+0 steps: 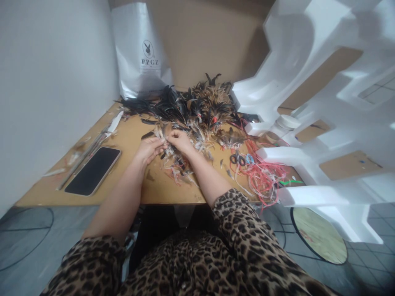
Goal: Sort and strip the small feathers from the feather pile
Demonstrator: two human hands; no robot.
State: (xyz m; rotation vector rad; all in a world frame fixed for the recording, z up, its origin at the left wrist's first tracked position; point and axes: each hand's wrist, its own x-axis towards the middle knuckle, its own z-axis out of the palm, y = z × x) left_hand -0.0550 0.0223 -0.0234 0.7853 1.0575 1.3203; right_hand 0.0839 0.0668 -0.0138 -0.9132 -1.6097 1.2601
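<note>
My left hand [150,149] and my right hand [180,141] meet above the middle of the table. Both are closed, fingertips almost touching. Between them, pale and brown feathers [160,130] stick up; my left fingers pinch their base. What exactly the right fingertips pinch is too small to make out. Below the hands lies a loose litter of feather bits and pink strands [179,172]. Just beyond is a large heap of dark feathers [175,105], and brown feather bunches [214,102] are piled to its right.
A black phone [93,170] lies at left beside thin rods [84,158]. Tangled red and white string [262,174] and black-handled scissors [237,159] are at right. A silver bag [138,53] stands at the back. White foam pieces [296,156] jut over the table's right side.
</note>
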